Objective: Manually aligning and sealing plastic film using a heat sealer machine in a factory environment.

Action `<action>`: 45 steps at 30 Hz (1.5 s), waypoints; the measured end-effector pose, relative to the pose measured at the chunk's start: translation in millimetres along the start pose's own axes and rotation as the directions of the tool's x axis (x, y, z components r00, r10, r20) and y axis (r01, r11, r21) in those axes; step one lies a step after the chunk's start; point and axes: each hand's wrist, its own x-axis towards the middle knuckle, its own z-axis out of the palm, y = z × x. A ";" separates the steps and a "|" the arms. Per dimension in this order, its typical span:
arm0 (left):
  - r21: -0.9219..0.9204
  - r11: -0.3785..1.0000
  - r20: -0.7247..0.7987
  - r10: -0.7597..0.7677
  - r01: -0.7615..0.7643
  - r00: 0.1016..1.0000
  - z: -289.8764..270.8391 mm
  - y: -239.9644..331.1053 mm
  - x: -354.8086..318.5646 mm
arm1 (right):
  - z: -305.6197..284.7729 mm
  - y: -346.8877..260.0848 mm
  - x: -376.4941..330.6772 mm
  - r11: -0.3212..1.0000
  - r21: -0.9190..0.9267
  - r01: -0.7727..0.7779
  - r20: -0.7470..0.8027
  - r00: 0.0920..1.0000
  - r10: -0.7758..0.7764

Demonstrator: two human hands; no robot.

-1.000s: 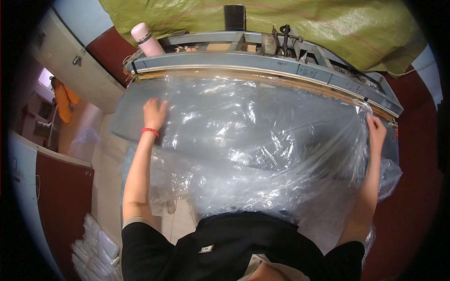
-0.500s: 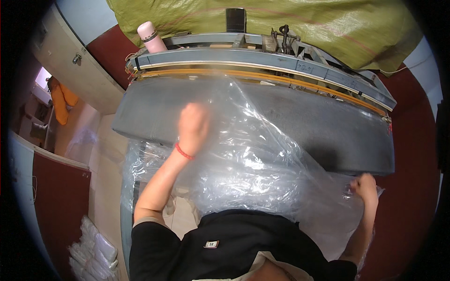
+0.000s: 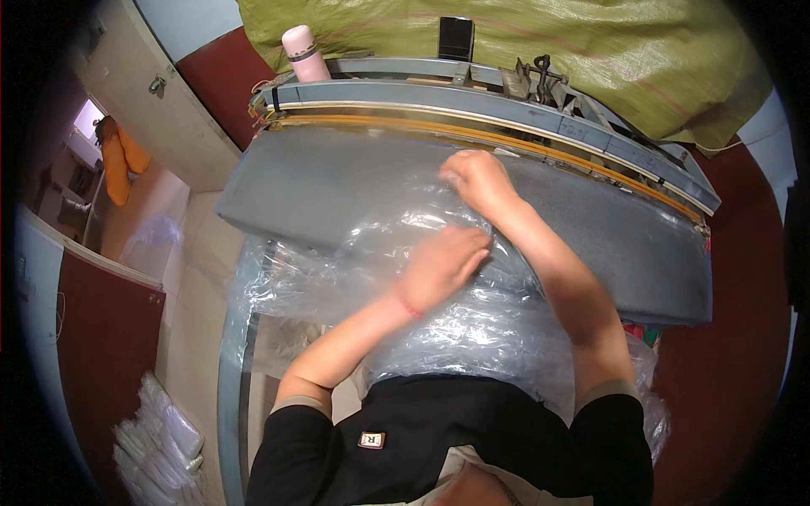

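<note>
A clear, crinkled plastic sheet (image 3: 481, 325) lies across my front and reaches up onto the dark grey padded work surface (image 3: 295, 185). My right hand (image 3: 481, 181) is over the middle of that surface, its fingers closed in a pinch on the sheet's upper edge. Just below and to its left, my left hand (image 3: 445, 266), with a red band at the wrist, lies over the plastic. Its fingers are stretched out and slightly blurred.
A grey metal frame (image 3: 396, 88) with orange strips runs along the far side. A pink bottle (image 3: 305, 55) and a black phone-like slab (image 3: 456, 38) stand behind it. Stacked clear plastic bags (image 3: 160, 443) lie at lower left, near a door (image 3: 164, 93).
My right hand has moved from the far right up to the middle, bringing the plastic's edge over. My left hand has come down and right, near it. The view has shifted slightly.
</note>
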 end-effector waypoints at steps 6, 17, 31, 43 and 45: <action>-0.122 0.897 0.078 -0.419 0.426 0.905 -53.9 -76.0 -15.9 | -60.3 14.1 -37.3 0.587 0.782 -0.211 -0.193 0.813 0.550; 0.474 0.611 0.404 -0.790 0.634 0.461 -299.3 -202.1 -120.0 | -249.2 230.3 -363.7 0.556 0.550 -0.623 -0.628 0.130 0.767; 0.507 0.273 -0.402 -0.764 0.817 0.505 -222.3 -303.1 -71.1 | -237.6 294.8 -478.0 -0.119 -0.309 -0.944 -0.610 0.101 0.786; 0.500 0.290 -0.207 -0.875 0.816 0.437 -267.6 -355.0 -69.9 | -239.0 311.1 -444.4 -0.198 -0.482 -0.853 -0.516 0.095 0.851; 0.156 0.586 -0.265 -0.750 0.795 0.605 -257.9 -360.8 -60.8 | -294.1 337.1 -516.9 -0.074 -0.572 -0.817 -0.472 0.254 0.844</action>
